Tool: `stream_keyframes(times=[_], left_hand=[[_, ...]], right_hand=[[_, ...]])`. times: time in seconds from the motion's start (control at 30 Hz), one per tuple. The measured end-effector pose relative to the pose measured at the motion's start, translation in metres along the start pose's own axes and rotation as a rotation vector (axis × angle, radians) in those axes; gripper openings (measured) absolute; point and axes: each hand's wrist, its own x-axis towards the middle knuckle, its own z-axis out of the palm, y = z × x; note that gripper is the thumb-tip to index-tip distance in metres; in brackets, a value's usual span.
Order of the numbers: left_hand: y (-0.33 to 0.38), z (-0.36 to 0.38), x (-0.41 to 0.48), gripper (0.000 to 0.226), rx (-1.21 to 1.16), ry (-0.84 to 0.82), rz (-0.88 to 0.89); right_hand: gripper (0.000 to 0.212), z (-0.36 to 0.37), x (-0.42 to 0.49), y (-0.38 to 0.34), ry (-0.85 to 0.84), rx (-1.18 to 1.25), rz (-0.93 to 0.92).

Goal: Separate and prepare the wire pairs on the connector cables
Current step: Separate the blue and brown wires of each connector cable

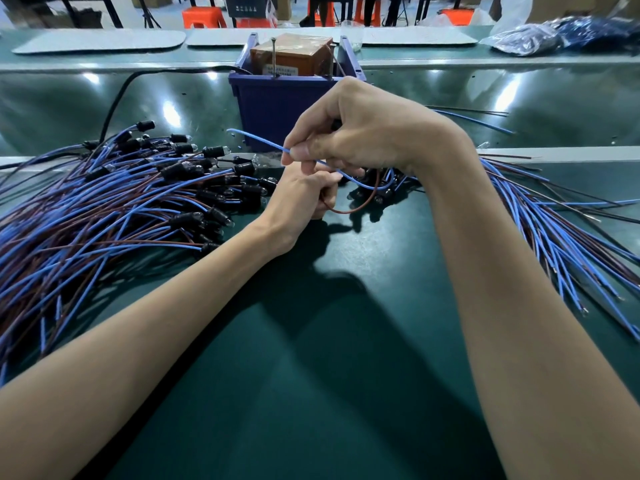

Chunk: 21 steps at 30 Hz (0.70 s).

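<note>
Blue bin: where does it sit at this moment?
In the head view the blue bin stands top centre on the green bench, just behind the right hand, with a brown box inside it.

Matt green table mat, glossy blue plastic bin, smooth plastic-sheathed blue wire.

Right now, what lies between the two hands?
In the head view, a blue wire and a brown wire loop cross the gap; the right hand pinches the blue one, the left hand holds the brown.
</note>
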Motion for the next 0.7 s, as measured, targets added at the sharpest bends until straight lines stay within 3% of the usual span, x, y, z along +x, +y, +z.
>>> stream_keyframes(times=[0.4,0.53,0.7], left_hand=[[0.0017,-0.0007,-0.0029,0.033,0.029,-0.049,0.001],[0.0002,0.0,-0.0027,0.034,0.042,-0.06,0.029],[0.002,0.0034,-0.0016,0.034,-0.054,0.191,0.119]], right_hand=[[0.011,-0.0007,0.0004,0.0034,0.036,-0.03,0.005],[0.013,-0.0005,-0.0004,0.0044,0.12,0.009,-0.007],[0.017,-0.0048,-0.0009,0.0077,0.397,0.218,-0.039]])
